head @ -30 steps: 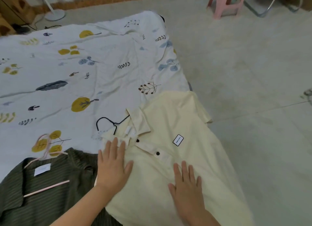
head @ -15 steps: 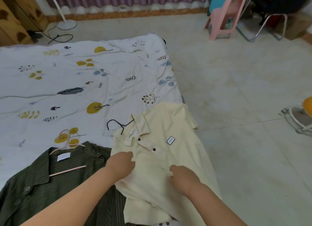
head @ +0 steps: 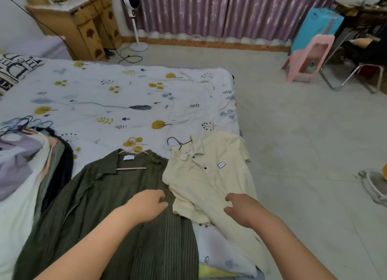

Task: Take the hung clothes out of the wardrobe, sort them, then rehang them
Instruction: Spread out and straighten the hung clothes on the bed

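A cream short-sleeved shirt lies flat on a black hanger at the bed's right edge. Left of it, a dark green striped shirt lies spread on a pink hanger. A pile of several more hung clothes sits at the far left. My left hand hovers over the green shirt with loosely curled fingers close to the cream shirt's left edge, holding nothing I can make out. Over the cream shirt's lower part, my right hand hangs with bent fingers and grips nothing.
The bed has a white leaf-print cover and ends just right of the cream shirt. Tiled floor lies beyond. A pink stool, a standing fan, a wooden cabinet and purple curtains stand at the back.
Both hands have lifted off the cream shirt and drawn back toward me. My head has risen, bringing the green shirt, the clothes pile and the far wall into view.
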A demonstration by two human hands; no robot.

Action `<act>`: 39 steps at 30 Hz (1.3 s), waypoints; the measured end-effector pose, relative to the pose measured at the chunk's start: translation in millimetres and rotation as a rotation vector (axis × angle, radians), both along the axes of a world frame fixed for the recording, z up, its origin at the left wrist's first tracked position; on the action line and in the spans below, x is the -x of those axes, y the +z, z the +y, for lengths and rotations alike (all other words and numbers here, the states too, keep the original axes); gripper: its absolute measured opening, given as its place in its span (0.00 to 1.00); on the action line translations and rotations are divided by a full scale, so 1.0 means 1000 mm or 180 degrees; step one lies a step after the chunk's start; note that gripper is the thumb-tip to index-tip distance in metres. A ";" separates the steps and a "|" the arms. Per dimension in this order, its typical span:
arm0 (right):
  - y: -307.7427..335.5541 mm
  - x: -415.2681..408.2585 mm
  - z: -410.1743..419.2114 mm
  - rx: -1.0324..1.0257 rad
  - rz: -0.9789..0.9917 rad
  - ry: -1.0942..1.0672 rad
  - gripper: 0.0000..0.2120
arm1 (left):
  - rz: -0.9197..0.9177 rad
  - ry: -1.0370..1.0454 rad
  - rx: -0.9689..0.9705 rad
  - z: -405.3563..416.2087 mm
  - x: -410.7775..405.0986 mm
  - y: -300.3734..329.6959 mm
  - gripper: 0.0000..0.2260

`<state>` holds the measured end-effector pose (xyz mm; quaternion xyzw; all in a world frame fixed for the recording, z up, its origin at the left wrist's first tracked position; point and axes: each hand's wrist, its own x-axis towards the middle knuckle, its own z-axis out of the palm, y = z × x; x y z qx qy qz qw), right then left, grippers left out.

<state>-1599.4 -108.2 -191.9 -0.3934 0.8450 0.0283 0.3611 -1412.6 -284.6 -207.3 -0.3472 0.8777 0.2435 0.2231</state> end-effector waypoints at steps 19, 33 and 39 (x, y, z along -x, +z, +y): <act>0.014 -0.219 -0.057 -0.0237 0.0135 0.1157 0.18 | 0.0034 0.2045 -0.0276 0.030 -0.360 0.024 0.16; -0.013 -0.460 -0.189 -0.0385 -0.0624 0.1628 0.22 | -0.0137 0.2792 -0.0380 -0.043 -0.592 -0.001 0.16; -0.021 -0.459 -0.249 -0.0549 -0.0666 0.1726 0.21 | -0.0205 0.2863 -0.0576 -0.086 -0.596 -0.021 0.16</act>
